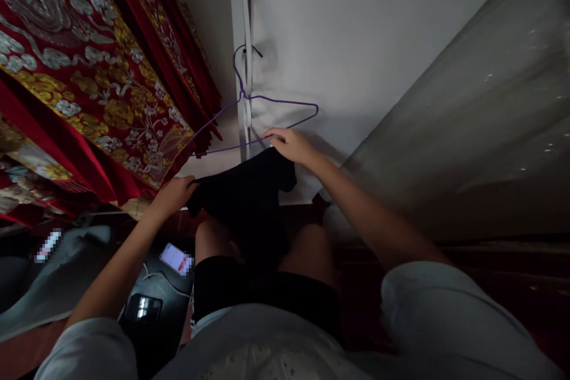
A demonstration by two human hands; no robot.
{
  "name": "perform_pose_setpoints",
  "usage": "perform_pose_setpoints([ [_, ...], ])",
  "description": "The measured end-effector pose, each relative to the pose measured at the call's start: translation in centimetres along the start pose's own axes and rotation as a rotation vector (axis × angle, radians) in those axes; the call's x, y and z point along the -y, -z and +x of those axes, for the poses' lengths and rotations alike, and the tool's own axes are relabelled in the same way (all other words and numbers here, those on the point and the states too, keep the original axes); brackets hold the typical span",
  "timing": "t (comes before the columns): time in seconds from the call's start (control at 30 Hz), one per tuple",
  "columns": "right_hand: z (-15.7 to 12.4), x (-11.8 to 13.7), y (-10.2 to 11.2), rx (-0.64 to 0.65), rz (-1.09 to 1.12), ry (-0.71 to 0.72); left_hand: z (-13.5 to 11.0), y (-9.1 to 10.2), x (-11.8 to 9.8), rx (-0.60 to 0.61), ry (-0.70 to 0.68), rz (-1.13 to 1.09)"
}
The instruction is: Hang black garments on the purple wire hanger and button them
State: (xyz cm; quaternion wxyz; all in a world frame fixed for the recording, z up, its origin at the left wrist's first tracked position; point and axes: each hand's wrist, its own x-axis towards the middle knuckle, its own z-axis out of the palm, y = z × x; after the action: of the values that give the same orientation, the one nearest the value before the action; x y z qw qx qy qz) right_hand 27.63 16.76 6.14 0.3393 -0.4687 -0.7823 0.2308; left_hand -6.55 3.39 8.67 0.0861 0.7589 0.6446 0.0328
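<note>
A black short-sleeved shirt (249, 196) is stretched between my two hands and hangs down in front of my knees. My left hand (178, 193) is closed on its left shoulder edge. At the other shoulder my right hand (289, 145) pinches the cloth, its fingers by the lower bar of a purple wire hanger (280, 101). The hanger hangs by its hook on a white pipe or cable against the wall, just above the shirt. Whether my right fingers also grip the hanger bar, I cannot tell.
Red cloth with gold and silver patterns (116, 83) drapes at the left, overlapping the hanger's left end. Greyish translucent sheeting (467, 107) slopes down the right. A lit phone (176, 258), a cable and a dark shiny object (142, 309) lie on a dark surface at lower left.
</note>
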Motion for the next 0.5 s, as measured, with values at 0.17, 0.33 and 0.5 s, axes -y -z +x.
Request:
perform_pose_setpoints([
  [0.17,-1.9,0.0,1.4,-0.045,-0.041,0.004,0.6,-0.4,-0.3,-0.088,0.020,-0.040],
  [0.33,-2.8,1.9,4.0,-0.015,-0.089,-0.031,3.7,1.5,-0.6,-0.393,-0.057,-0.113],
  [0.5,-3.0,2.8,4.1,-0.016,-0.170,-0.065,7.2,2.3,-0.8,0.081,-0.044,-0.109],
])
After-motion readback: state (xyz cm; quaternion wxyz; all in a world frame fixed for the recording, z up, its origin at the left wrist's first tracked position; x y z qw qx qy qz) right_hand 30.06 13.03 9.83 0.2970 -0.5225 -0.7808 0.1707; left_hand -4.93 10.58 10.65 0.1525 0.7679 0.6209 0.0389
